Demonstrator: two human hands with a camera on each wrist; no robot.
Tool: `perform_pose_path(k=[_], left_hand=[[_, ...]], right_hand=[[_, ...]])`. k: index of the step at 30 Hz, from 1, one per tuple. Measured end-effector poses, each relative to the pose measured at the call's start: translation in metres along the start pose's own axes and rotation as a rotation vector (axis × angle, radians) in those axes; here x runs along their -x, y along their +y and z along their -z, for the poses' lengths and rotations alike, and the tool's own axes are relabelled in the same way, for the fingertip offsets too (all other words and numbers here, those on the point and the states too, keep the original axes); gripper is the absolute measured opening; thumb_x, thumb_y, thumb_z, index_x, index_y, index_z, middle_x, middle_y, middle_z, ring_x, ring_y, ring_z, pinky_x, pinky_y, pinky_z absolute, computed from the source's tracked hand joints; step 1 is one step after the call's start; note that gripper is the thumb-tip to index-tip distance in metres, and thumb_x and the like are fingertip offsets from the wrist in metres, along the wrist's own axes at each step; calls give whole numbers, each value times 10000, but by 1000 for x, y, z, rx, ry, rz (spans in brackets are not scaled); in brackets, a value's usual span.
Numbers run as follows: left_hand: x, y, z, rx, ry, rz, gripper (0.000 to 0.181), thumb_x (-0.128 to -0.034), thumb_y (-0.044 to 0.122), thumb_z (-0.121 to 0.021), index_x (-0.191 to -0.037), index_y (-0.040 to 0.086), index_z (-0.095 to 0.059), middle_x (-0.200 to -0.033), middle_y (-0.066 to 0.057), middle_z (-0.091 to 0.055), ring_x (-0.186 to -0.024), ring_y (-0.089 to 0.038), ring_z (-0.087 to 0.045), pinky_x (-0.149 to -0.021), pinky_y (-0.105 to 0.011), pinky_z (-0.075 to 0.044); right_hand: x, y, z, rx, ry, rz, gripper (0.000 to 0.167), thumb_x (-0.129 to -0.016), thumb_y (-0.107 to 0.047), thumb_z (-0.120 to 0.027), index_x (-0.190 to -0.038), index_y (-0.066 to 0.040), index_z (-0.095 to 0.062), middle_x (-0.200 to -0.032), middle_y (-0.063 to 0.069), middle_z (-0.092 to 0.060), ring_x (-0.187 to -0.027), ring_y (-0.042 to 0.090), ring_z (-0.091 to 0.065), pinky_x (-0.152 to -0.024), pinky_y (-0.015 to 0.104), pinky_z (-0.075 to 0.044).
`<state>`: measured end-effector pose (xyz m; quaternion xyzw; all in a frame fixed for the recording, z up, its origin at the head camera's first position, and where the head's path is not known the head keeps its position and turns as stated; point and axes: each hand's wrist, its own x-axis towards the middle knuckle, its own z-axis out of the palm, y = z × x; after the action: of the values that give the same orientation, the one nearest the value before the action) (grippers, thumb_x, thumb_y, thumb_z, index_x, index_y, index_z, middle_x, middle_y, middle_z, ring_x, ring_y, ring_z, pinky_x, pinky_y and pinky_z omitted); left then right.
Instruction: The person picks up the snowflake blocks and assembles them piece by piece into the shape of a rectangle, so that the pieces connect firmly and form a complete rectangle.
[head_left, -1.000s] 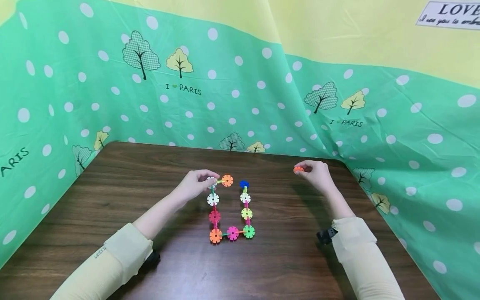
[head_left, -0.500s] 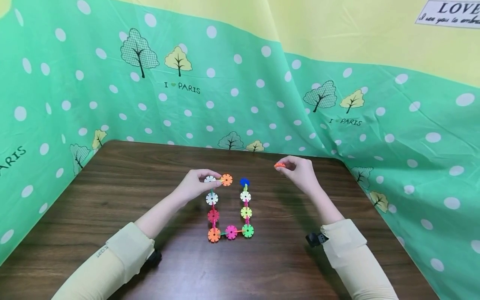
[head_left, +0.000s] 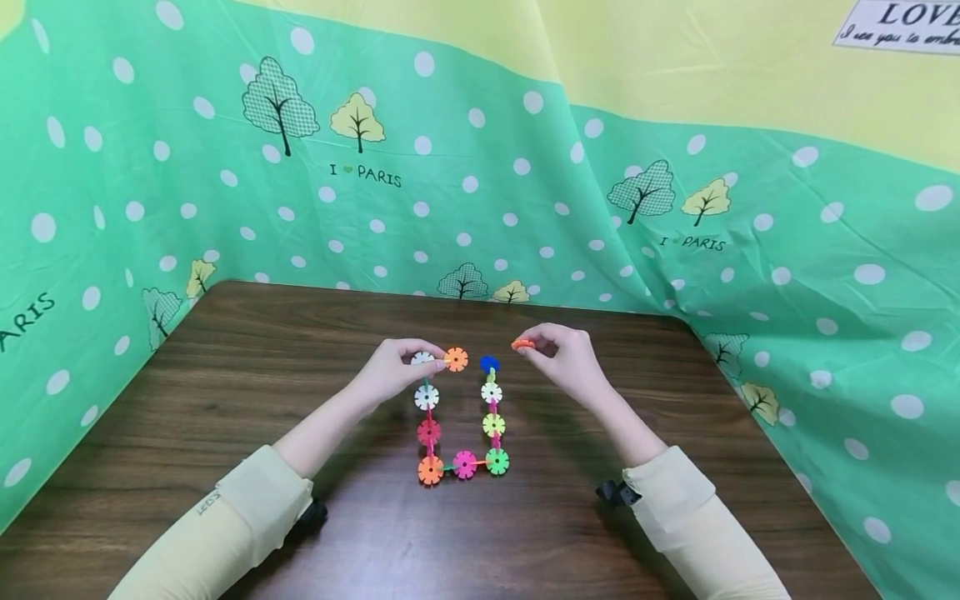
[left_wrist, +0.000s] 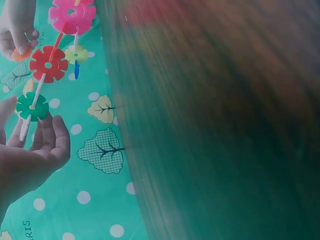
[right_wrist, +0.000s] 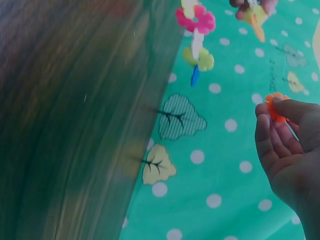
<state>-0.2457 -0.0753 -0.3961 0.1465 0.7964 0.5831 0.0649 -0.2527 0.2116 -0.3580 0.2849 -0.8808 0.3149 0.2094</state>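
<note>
A U-shaped chain of notched plastic snowflake discs lies on the table, its discs linked edge to edge. My left hand (head_left: 396, 371) pinches the chain's far left corner, by a white disc (head_left: 422, 359) and the yellow link beside it. An orange disc (head_left: 456, 359) ends that side. The other side ends in a blue disc (head_left: 490, 364) above a white disc (head_left: 491, 392). Between finger and thumb, my right hand (head_left: 564, 358) holds a loose orange disc (right_wrist: 276, 106), just right of the blue disc and apart from it.
The brown wooden table (head_left: 315, 533) reaches back to a green polka-dot cloth (head_left: 465, 183) hanging behind and at both sides. A magenta disc (head_left: 464, 465) and a green disc (head_left: 497, 462) form part of the chain's near row.
My right hand has moved left with its orange disc, from the table's right side to near the blue disc. My left hand has shifted its fingers slightly toward the yellow link.
</note>
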Motion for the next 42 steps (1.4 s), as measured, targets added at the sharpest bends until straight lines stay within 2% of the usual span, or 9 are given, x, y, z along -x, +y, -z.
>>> perform_pose_path(k=[4,8,14,20,25,31,34,37,42], left_hand=[[1,1,0,4,1,-16,270,-828,331,-725,-1026,148,-715,-733,-47,-646,-763,-348,-542,-636,-359,-470],[1,2,-1,-1,0,-20,247,-834,328,-719,-1018,163,-716,-747,-63,-655,-772,-355,-546,-669,-417,-480],[1,2,-3,-1,-7,-17,228,-847,305,-708,-1027,166,-713,-824,-209,-660,-833,-435,-542,-726,-493,-476],[1,2,-5,-3,-12,-21,222,-849,294,-709,-1028,164,-714,-857,-244,-656,-841,-470,-536,-701,-479,-472],[1,3,-7,20,-24,-23,222,-851,288,-707,-1027,154,-716,-879,-260,-657,-840,-466,-548,-711,-484,-472],[0,2,-7,16,-26,-23,226,-846,304,-710,-1018,157,-722,-884,-246,-672,-834,-445,-566,-712,-456,-480],[0,1,-6,15,-19,-34,210,-845,281,-713,-1004,144,-726,-884,-240,-676,-832,-468,-561,-699,-453,-486],[0,0,-6,-3,-7,-46,185,-842,256,-717,-982,136,-732,-860,-196,-684,-813,-461,-562,-645,-361,-484],[2,0,-5,-42,14,-62,168,-835,252,-724,-958,139,-739,-833,-55,-678,-725,-280,-561,-599,-275,-464]], right_hand=[[0,-6,-8,-29,-16,9,122,-769,-90,-776,-875,-110,-720,-833,-6,-715,-635,64,-592,-574,239,-518],[0,-10,-16,-47,-38,10,120,-766,-86,-777,-868,-109,-719,-830,-8,-710,-636,67,-582,-581,275,-532],[0,-13,-29,-67,-60,17,112,-769,-77,-772,-865,-95,-718,-827,6,-703,-650,60,-615,-598,246,-546],[-2,-15,-40,-62,-57,77,95,-767,-47,-768,-835,-88,-716,-799,8,-687,-662,68,-623,-591,197,-531],[-3,-16,-45,-49,-39,132,84,-763,-35,-769,-813,-76,-714,-794,20,-685,-681,89,-613,-592,232,-536],[-4,-17,-50,-46,-14,207,74,-764,-10,-759,-798,-63,-718,-777,33,-678,-658,98,-589,-573,331,-546],[-3,-17,-52,-30,0,221,66,-759,-15,-765,-793,-57,-728,-758,32,-675,-641,88,-587,-565,288,-542],[-2,-19,-53,-20,7,240,66,-754,-11,-767,-790,-53,-732,-750,34,-673,-632,86,-591,-564,243,-533],[-1,-20,-55,-11,23,281,88,-744,19,-762,-780,-54,-730,-751,37,-677,-651,93,-622,-584,192,-526]])
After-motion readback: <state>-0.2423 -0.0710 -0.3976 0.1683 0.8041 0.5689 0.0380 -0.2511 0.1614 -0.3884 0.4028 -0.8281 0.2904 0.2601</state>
